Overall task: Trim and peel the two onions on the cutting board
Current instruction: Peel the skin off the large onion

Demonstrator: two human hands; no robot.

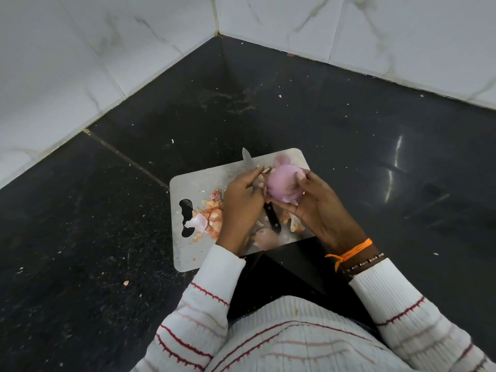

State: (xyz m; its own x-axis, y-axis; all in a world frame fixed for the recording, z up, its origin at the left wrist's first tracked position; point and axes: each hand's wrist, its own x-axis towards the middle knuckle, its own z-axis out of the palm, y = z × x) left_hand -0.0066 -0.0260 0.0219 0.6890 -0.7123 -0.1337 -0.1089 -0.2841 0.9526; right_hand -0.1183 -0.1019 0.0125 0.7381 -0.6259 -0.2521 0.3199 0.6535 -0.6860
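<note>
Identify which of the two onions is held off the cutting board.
The pale pink onion gripped in the right hand, raised above the board. The other onion lies on the board's near edge, untouched.

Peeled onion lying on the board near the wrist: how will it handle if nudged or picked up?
The peeled onion looks rounded, so a nudge would probably roll it on the flat cutting board. Its bare skin looks smooth, likely slippery. Probably firm, not fragile.

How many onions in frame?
2. One onion is held above the board, right hand cupping it while the left hand pinches skin at its end. The second onion lies on the board's near edge, partly hidden by the left wrist.
</note>
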